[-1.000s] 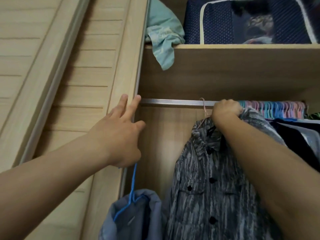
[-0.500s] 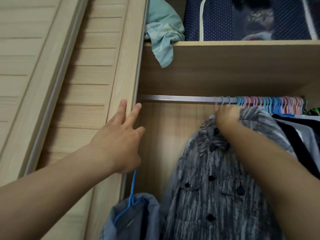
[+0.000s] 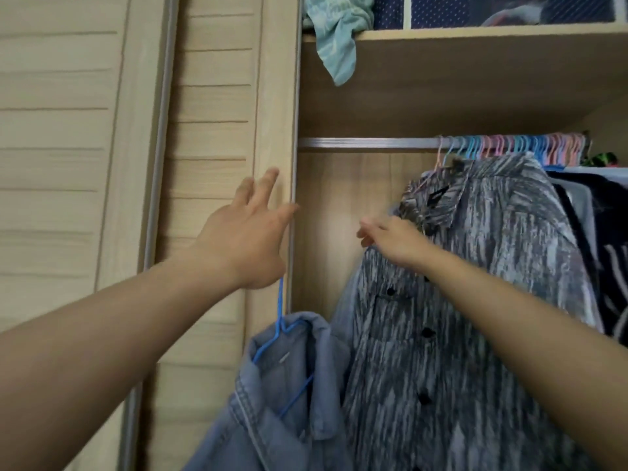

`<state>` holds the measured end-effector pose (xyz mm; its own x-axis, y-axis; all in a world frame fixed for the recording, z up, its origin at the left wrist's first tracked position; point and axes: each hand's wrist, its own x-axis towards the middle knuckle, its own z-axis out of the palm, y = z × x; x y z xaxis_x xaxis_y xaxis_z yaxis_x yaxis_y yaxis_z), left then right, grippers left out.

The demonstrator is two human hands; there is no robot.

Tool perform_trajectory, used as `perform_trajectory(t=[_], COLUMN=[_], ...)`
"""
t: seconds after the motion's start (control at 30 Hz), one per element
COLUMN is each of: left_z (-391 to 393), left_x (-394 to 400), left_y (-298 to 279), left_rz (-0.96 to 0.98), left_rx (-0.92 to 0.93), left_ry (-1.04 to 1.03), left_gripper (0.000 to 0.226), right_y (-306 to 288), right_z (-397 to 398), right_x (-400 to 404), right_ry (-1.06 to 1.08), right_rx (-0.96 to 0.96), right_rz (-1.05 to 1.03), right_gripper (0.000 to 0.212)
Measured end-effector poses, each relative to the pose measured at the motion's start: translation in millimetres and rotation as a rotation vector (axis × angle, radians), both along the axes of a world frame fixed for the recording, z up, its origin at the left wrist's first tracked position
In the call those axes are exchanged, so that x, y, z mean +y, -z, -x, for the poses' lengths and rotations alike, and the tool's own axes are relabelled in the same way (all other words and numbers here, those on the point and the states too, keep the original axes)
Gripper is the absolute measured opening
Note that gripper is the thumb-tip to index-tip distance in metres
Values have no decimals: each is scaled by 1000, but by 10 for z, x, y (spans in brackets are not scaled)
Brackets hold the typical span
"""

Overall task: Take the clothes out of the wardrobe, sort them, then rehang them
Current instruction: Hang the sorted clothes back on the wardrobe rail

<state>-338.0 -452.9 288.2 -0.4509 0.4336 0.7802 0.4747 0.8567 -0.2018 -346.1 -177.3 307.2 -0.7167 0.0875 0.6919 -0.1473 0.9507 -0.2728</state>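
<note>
Two shirts are occupying centre frame: grey patterned shirt (image 3: 475,300) is hanging on the rail (image 3: 367,143), right hand (image 3: 394,239) pinching its front, probably straightening; denim shirt (image 3: 278,396) is dangling on a blue hanger (image 3: 280,321) hooked under the left hand (image 3: 244,239), fingers spread against the door edge (image 3: 272,96).

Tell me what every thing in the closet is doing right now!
grey striped shirt: hanging on the rail, buttoned.
denim shirt: on a blue hanger, dangling from the left hand.
right hand: touching the grey shirt's shoulder.
wardrobe door: slid open.
teal cloth: drooping off the shelf.
</note>
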Motion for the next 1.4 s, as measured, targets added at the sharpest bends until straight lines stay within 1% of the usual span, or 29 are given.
perform_trajectory(t=[0.03,0.1,0.13,0.2,0.27,0.3,0.33,0.37,0.4,0.43,0.47,0.53,0.6,0.67,0.7,0.77,0.8,0.93,1.07,1.13,1.2,1.23,1.27,1.33,1.37,1.4], left_z=[-79,-231,-308,-476,-619,-674,-724,-778,-818,-862,-894,-931,-939,-930,-954,-1020,-1058,-1296,-1450,-1471,-1469,-1455,-1423,-1310,-1206,-1098], left_x=[-132,-370,-484,-758,-1027,-1145,-1254,-1396,-1489,-1604,-1675,-1787,-1796,-1686,-1578,-1346,-1228,-652,-153,74,297,396,517,666,717,740], left_y=[38,80,96,120,81,45,5,-28,-65,-98,-137,-227,-341,-477,-551,-650,-677,-683,-608,-600,-589,-576,-571,-556,-587,-625], left_rz=[0,-10,-18,-24,-53,-84,-118,-157,-196,-235,-257,-286,-383,-492,-521,-534,-526,-446,-375,-358,-340,-333,-333,-358,-389,-426], left_rx=[-11,-21,-5,71,150,175,200,230,267,308,338,353,300,205,154,59,23,-87,-169,-218,-245,-241,-229,-207,-204,-218], left_ry=[0,11,20,23,35,48,50,54,56,55,54,69,133,222,276,357,380,482,533,561,578,573,563,526,514,528], left_gripper=[89,89,88,84,80,78,77,74,71,66,59,47,36,31,30,29,28,26,29,31,28,24,21,20,22,24], right_y=[288,781,970,1226,1336,1359,1340,1297,1222,1131,1040,873,710,541,473,385,381,488,517,474,419,413,390,348,294,234], right_z=[-84,-174,-203,-274,-386,-449,-538,-646,-796,-986,-1219,-1777,-2341,-2738,-2904,-3141,-3236,-3808,-4242,-4380,-4368,-4296,-4183,-3902,-3762,-3675], right_x=[-204,-472,-561,-745,-957,-1042,-1126,-1228,-1313,-1421,-1512,-1690,-1816,-1849,-1819,-1743,-1691,-1501,-1459,-1468,-1511,-1524,-1497,-1462,-1392,-1311], right_ry=[-115,-202,-224,-258,-279,-269,-235,-208,-200,-226,-256,-333,-377,-394,-368,-278,-238,-145,-63,-44,22,100,207,385,410,420], right_rx=[-108,-307,-377,-452,-461,-426,-372,-319,-297,-320,-382,-431,-356,-213,-147,-91,-93,-155,-148,-214,-339,-387,-404,-370,-333,-291], right_rz=[81,98,90,77,9,-42,-74,-94,-125,-148,-150,-105,-42,21,26,2,16,206,286,373,417,365,250,-26,-81,-75], right_gripper=[57,64,66,66,68,65,50,26,16,27,33,33,30,28,27,26,25,22,25,24,19,16,16,24,28,30])
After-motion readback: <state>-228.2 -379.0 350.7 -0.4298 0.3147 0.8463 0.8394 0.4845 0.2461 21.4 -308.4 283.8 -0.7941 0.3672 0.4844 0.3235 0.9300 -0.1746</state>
